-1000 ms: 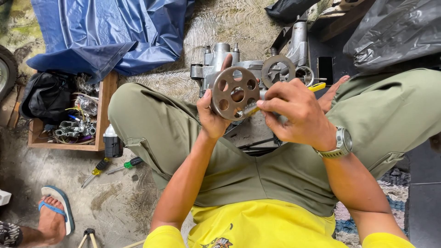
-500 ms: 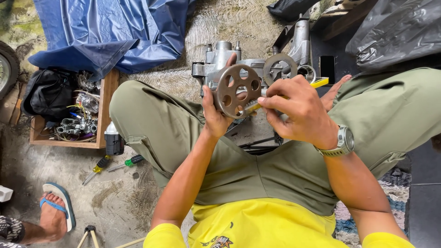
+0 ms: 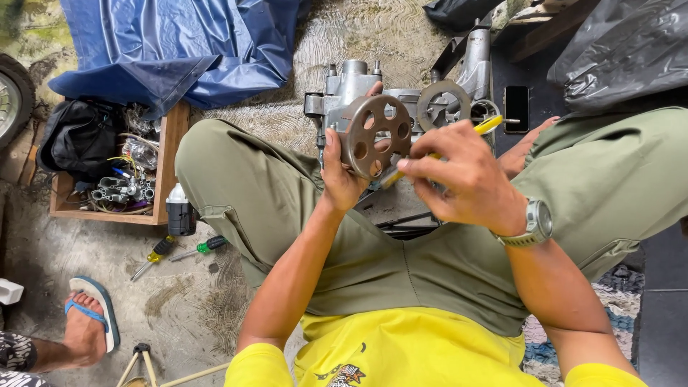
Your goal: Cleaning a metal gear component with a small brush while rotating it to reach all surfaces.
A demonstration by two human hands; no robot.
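Observation:
I sit on the ground with my knees apart. My left hand (image 3: 342,170) holds a round brown metal disc (image 3: 374,135) with several holes, upright in front of me. My right hand (image 3: 466,178) grips a yellow-handled tool (image 3: 484,126) whose tip lies against the disc's lower right edge. Just beyond the disc sits a grey metal engine casing (image 3: 349,84), with a ring-shaped gear (image 3: 444,104) to its right. A steel watch (image 3: 534,222) is on my right wrist.
A wooden box (image 3: 169,163) with loose metal parts and a black bag (image 3: 80,137) stands at left, a blue tarp (image 3: 179,50) behind it. Two screwdrivers (image 3: 179,249) lie on the concrete. Another person's sandalled foot (image 3: 87,327) is at lower left. A dark phone (image 3: 516,109) lies at right.
The disc and both hands have shifted slightly up and right in the view. My right hand has turned the yellow-handled tool against the disc's edge.

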